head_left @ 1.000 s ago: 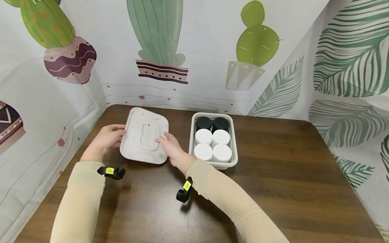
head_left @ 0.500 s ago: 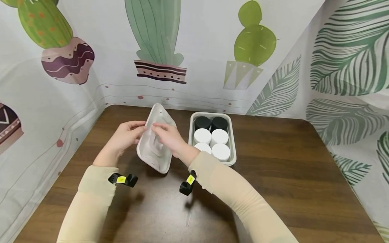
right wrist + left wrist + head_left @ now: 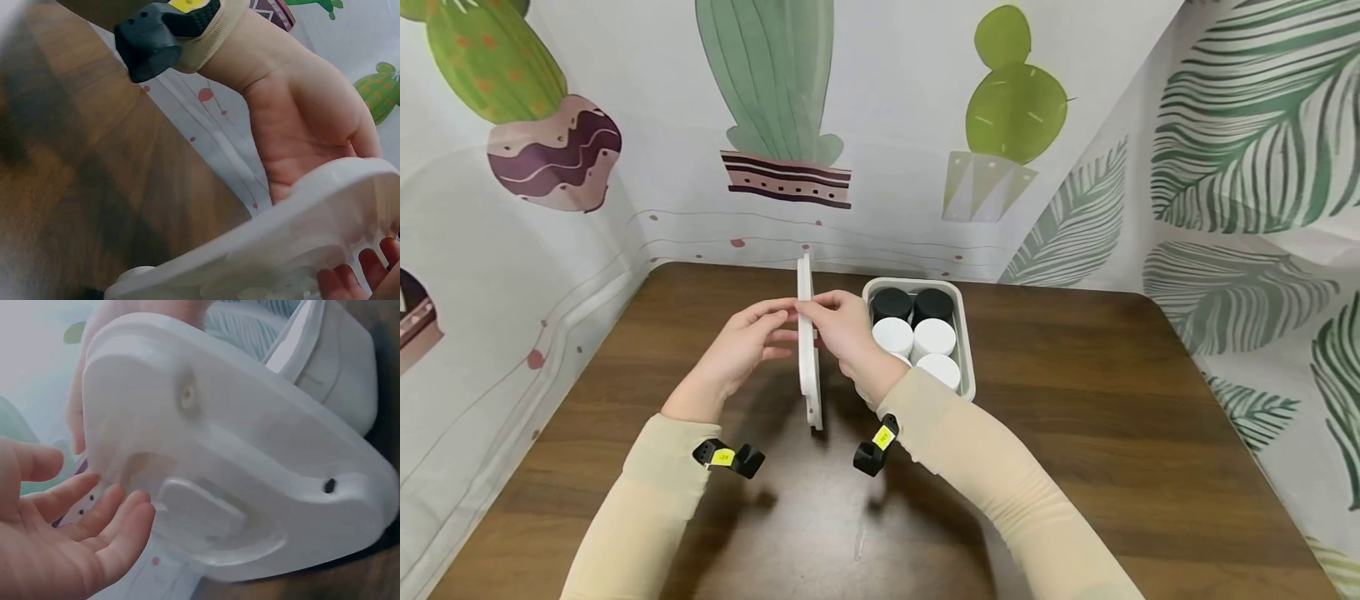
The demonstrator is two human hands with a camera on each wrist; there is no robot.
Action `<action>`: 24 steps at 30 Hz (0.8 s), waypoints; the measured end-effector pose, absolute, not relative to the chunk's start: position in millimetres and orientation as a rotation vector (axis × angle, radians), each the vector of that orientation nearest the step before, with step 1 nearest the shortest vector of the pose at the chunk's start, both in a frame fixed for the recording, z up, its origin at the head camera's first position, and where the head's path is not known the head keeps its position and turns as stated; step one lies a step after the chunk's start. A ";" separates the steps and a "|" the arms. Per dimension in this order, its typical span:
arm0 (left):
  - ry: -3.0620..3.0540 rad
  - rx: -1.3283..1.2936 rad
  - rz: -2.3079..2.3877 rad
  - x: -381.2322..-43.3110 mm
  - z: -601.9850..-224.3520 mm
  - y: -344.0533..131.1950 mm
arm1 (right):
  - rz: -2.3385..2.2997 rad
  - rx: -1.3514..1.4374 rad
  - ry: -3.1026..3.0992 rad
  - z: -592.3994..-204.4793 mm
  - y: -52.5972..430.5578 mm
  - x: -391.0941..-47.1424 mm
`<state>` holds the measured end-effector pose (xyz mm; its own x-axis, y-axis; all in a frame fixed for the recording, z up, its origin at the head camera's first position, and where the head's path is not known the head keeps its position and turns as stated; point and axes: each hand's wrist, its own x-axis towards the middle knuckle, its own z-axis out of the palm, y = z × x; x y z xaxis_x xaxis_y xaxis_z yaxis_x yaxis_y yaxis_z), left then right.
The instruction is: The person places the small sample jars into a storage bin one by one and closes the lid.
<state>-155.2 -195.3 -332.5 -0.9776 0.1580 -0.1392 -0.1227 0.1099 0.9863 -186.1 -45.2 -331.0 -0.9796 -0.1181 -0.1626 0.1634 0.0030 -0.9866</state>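
Note:
A white rounded lid with a recessed middle stands nearly on edge, seen almost edge-on in the head view. My right hand pinches it by the edge, thumb on the side towards me. The left hand is at the lid's left side, fingers loosely bent. In the left wrist view, the left hand has its fingertips close to the moulded face of the lid; light contact cannot be ruled out. The right wrist view shows right-hand fingers against the lid's inner side; the left hand's fingertips are hidden there.
A pale rectangular box stands right of the lid, holding black-capped jars at the back and white-capped jars in front. My right forearm covers part of it. A patterned cloth hangs behind the brown table.
The lid has turned from lying nearly flat, face up, to standing on edge, and moved right. Both hands moved with it; the left hand loosened from its edge.

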 end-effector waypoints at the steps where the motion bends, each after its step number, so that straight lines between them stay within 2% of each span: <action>1: 2.169 0.028 1.971 -155.8 -335.0 -192.8 | -2.086 0.052 2.103 -331.2 -43.0 -186.5; 14: 2.013 -0.351 2.048 -171.6 -383.3 -180.5 | -2.261 0.164 1.982 -329.8 -5.3 -190.2; 24: 1.850 -0.341 2.200 -171.3 -371.2 -182.2 | -2.266 0.195 2.096 -334.1 40.3 -200.4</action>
